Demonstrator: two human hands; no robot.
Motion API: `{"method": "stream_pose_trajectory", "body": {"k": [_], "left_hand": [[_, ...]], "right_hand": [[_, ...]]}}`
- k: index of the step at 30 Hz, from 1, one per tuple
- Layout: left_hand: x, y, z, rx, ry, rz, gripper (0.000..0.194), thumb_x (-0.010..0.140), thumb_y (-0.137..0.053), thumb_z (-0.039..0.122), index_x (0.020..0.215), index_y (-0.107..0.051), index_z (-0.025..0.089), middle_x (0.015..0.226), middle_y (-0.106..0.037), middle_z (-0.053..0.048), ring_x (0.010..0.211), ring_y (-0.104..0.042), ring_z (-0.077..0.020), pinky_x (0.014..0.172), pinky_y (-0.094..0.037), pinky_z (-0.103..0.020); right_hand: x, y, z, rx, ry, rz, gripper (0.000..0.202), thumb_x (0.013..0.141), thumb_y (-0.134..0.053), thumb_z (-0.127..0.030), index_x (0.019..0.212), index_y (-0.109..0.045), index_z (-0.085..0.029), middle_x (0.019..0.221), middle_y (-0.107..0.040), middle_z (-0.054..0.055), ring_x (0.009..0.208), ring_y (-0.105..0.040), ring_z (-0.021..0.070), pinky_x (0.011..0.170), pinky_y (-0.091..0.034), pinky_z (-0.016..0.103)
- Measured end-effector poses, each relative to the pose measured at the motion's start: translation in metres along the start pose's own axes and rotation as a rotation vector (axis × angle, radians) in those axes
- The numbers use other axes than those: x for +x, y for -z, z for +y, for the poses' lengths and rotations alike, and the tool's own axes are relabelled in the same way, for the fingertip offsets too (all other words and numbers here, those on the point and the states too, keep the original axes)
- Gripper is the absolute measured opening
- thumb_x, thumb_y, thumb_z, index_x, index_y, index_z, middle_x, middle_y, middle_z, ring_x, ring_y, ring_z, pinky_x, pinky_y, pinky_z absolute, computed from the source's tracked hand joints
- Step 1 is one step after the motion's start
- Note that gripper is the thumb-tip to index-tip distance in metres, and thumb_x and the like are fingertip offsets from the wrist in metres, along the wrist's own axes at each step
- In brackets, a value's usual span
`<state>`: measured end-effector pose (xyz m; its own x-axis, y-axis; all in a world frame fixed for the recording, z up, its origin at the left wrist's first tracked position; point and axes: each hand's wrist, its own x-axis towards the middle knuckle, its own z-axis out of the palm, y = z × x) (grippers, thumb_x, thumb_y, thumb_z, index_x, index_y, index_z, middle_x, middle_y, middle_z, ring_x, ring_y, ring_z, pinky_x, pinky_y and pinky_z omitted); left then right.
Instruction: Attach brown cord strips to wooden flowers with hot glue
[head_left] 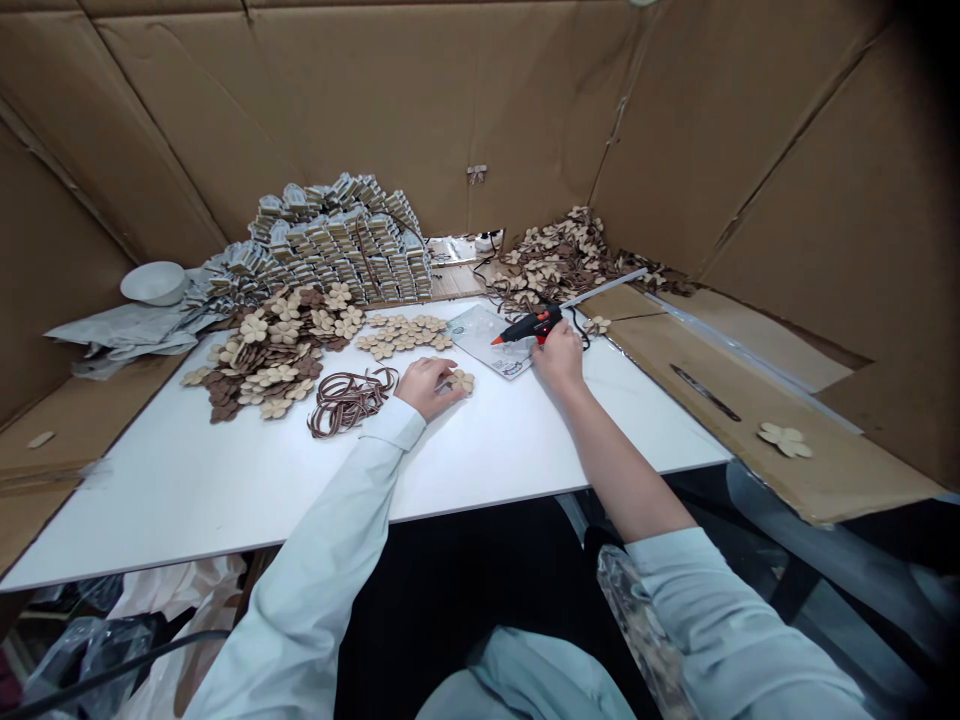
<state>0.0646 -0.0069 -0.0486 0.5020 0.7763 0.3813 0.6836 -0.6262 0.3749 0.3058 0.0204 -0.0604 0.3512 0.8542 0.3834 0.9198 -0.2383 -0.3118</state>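
Left hand [427, 388] is closed on a flower [464, 381], beside ribbons [351, 402]; near the right edge of the tabletop [510, 445], a glue gun [535, 323] is gripped by the right hand [560, 353].

White worktable [217, 490] is walled in by brown cardboard panels [360, 110] at back, L & R, w/ creases [150, 119] visible.

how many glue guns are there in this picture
1: a black glue gun, held in the right hand, its orange tip pointing left over the printed sheet. No others show, though the piles could hide some.
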Motion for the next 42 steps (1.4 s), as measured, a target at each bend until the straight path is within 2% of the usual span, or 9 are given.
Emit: {"method": "stream_pose_trajectory", "body": {"k": [14,35,42], "left_hand": [[-0.0001,-0.0019,-0.0016,0.017,-0.017,0.006,0.046,0.065,-0.061,0.045,0.098,-0.055,0.015,0.087,-0.063,-0.007,0.087,-0.054,-0.0215,0.082,-0.041,-0.035],[-0.0005,-0.001,-0.0011,0.006,-0.011,0.001,0.042,0.065,-0.06,0.045,0.097,-0.055,0.019,0.085,-0.063,-0.005,0.087,-0.054,-0.021,0.081,-0.041,-0.035],[-0.0007,0.0001,0.0016,0.008,0.01,0.0,0.043,0.063,-0.062,0.043,0.097,-0.055,0.018,0.085,-0.064,-0.006,0.086,-0.054,-0.021,0.08,-0.042,-0.035]], "right_hand": [[0.0004,-0.0041,0.0019,0.036,0.004,0.018,0.057,0.073,-0.048,-0.024,0.118,-0.03,0.005,0.105,-0.049,0.024,0.097,-0.044,0.0282,0.087,-0.028,0.039],[0.0022,-0.0097,0.0045,0.09,-0.012,0.035,0.059,0.071,-0.048,-0.025,0.119,-0.031,0.003,0.105,-0.049,0.022,0.097,-0.043,0.0276,0.088,-0.027,0.037],[0.0006,-0.0059,0.003,0.088,-0.013,0.015,0.06,0.072,-0.049,-0.026,0.12,-0.031,0.005,0.105,-0.049,0.022,0.097,-0.042,0.0276,0.087,-0.027,0.036]]}}
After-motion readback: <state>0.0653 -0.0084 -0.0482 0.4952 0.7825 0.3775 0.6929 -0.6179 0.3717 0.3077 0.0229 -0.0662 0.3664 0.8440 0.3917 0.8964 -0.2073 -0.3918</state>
